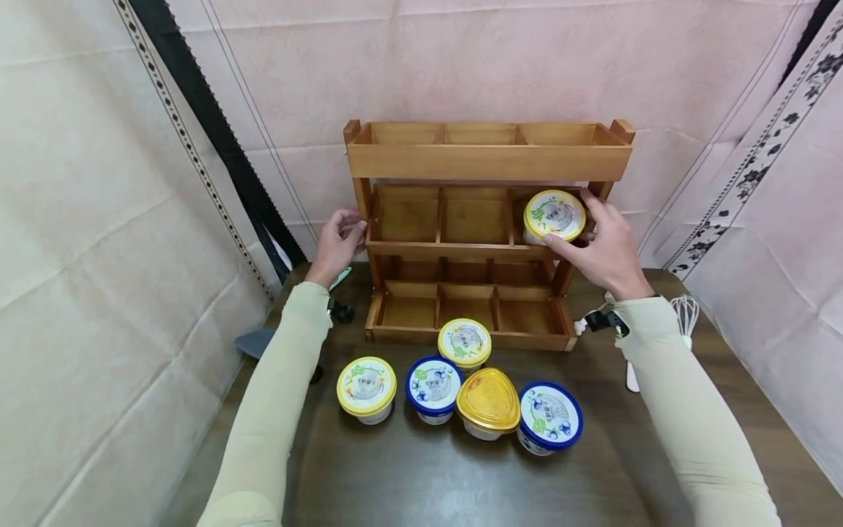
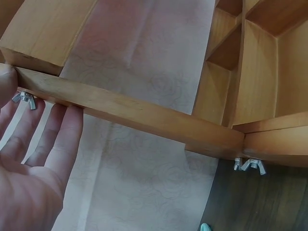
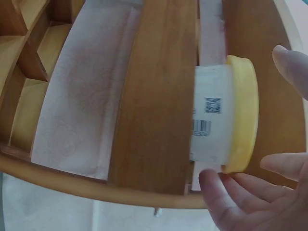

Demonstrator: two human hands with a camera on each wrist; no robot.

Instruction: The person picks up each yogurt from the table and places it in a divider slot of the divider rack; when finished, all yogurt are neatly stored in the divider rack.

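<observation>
A tub with a yellow lid (image 1: 555,214) sits in the right compartment of the middle tier of a wooden shelf (image 1: 490,162). My right hand (image 1: 609,245) is spread around its front and right side. In the right wrist view, gaps show between the tub's yellow lid (image 3: 243,115) and some fingertips. At the shelf's left side, my left hand (image 1: 339,245) holds the wooden upright (image 2: 130,110), fingers behind it and thumb in front. Two yellow-lidded tubs (image 1: 366,388) (image 1: 465,342), two blue-lidded tubs (image 1: 435,386) (image 1: 550,416) and a plain yellow-lidded tub (image 1: 489,400) stand before the shelf.
The shelf stands at the back of a dark table (image 1: 408,483), with divided trays on three tiers. A white whisk (image 1: 686,315) lies right of it. Pale cloth (image 1: 487,58) hangs behind and at both sides. Wing nuts (image 2: 253,166) stick out from the shelf's side.
</observation>
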